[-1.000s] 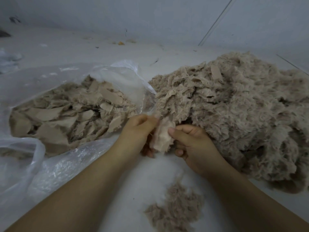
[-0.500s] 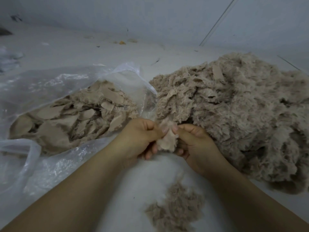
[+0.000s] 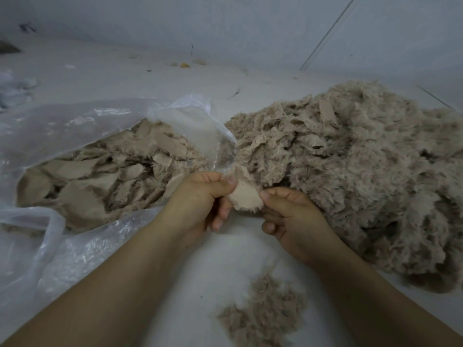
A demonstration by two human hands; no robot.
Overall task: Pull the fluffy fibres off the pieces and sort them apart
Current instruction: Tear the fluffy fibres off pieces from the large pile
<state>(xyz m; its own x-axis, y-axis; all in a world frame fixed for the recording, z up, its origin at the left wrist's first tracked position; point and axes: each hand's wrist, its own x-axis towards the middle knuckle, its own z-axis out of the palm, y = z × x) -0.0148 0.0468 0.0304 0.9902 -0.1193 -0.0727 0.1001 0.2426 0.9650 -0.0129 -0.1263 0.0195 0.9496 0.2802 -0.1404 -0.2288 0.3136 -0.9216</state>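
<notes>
Left hand: I see my left hand (image 3: 200,196) with curled fingers, thumb and first finger pinching the left edge of 1 small fuzzy piece (image 3: 246,198).
Right hand: my right hand (image 3: 293,221) pinches the right edge of the same piece with its thumb tip; the other fingers curl under.
Piece: it sits between my 2 hands, held up off the white surface (image 3: 225,249), smooth pale side up, fuzz poking out along the bottom edge.
Big pile: a tall heap of fluffy pieces (image 3: 363,176) lies just right of my hands, touching my right hand.
Bag: a clear plastic bag (image 3: 62,126) lies open to the left, with flat pieces (image 3: 100,176) inside, near my left hand.
Loose fluff: 1 small clump of pulled fibres (image 3: 263,314) lies on the surface between my 2 arms.
</notes>
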